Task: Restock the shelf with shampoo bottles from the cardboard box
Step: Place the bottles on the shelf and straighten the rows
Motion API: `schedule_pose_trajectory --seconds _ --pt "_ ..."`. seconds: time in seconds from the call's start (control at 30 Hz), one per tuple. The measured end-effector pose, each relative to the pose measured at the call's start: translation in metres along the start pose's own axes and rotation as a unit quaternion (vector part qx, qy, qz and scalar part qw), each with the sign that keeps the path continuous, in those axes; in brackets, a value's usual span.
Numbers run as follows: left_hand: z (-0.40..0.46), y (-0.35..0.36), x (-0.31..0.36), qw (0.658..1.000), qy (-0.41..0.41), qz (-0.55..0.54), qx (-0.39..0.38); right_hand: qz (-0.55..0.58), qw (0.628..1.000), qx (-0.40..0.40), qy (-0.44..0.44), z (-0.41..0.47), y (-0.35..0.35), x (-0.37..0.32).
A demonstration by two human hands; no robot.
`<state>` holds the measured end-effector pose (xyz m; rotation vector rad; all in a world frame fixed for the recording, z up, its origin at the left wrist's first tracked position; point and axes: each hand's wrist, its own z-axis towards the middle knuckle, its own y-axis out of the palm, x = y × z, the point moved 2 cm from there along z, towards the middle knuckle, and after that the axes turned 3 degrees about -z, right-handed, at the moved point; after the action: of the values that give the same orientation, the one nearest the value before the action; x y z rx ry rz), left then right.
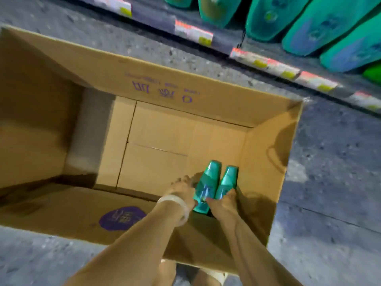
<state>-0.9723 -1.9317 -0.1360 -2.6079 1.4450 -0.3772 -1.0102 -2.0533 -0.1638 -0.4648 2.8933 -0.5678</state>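
Two teal bottles (216, 182) stand side by side in the near right corner of the box (165, 89), touching or nearly so, with the rest of the box floor bare. The left hand (183, 190) is on the left bottle's flank and the right hand (224, 203) reaches around the right bottle's base; through the blur the fingers look curled onto the bottles, but I cannot tell whether either grip has fully closed. These are probably smooth, glossy plastic bottles, stiff enough not to dent yet slick, and fairly heavy if full. The body flares broad toward one end and narrows at the other, so the safest hold is likely across the wide flat faces near mid-body, thumb on one side and fingers on the other, rather than at the taper where the bottle could slide out. The shelf (268, 62) runs along the far right, already lined with matching bottles.
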Motion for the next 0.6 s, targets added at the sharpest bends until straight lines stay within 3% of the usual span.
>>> schedule_pose_trajectory --seconds 0.1,0.27,0.4,0.6 --pt "0.034 0.02 0.001 0.997 -0.005 -0.076 -0.009 -0.024 0.997 0.053 0.048 0.022 0.006 0.003" --pt "0.058 0.032 0.004 0.99 0.002 -0.143 0.006 -0.125 0.986 0.107 0.038 0.023 0.017 -0.005" --pt "0.062 0.016 -0.013 0.986 -0.006 -0.149 0.08 -0.183 0.975 0.11 -0.054 0.017 0.025 -0.016" --pt "0.072 -0.02 -0.037 0.96 0.016 -0.225 0.166 -0.175 0.965 0.082 -0.178 0.027 0.037 -0.036"
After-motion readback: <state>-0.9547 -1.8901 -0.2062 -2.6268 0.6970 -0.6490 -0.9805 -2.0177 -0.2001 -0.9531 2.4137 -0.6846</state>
